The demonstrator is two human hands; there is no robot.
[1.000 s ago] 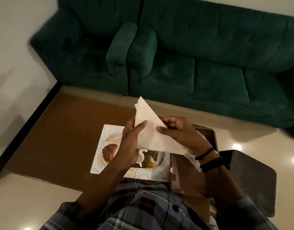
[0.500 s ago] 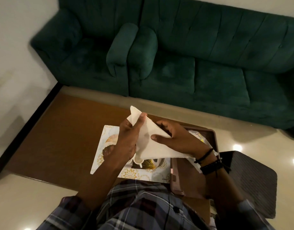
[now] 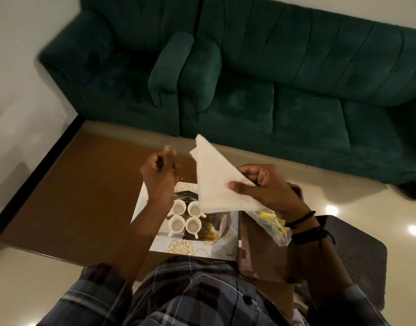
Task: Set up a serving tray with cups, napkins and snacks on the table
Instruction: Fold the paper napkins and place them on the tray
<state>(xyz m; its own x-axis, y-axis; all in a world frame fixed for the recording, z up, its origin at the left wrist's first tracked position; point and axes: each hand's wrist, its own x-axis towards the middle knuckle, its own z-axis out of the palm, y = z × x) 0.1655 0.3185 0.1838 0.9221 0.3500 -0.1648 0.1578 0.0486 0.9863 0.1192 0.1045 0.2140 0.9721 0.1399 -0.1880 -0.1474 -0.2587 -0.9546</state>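
Your right hand [image 3: 268,189] pinches a white triangular paper napkin [image 3: 216,182]; your left hand [image 3: 158,177] is loose, empty. The brown wooden table [image 3: 80,196] faces a dark green sofa [image 3: 272,78].

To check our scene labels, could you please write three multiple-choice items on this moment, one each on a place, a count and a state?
1. Where do the small white cups stand?
A on a shelf; B on the white-and-gold patterned rectangular tray; C in a sink.

2. How many of these cups are there?
A two; B four; C six.

3. What holds the white paper napkin folded into a triangle?
A the right hand alone; B both hands; C neither hand.

Answers:
1 B, the cups sit on the tray's patterned face.
2 B, they show as two rows of two.
3 A, the right hand's grip pinches the napkin, while the left hand is apart from it.
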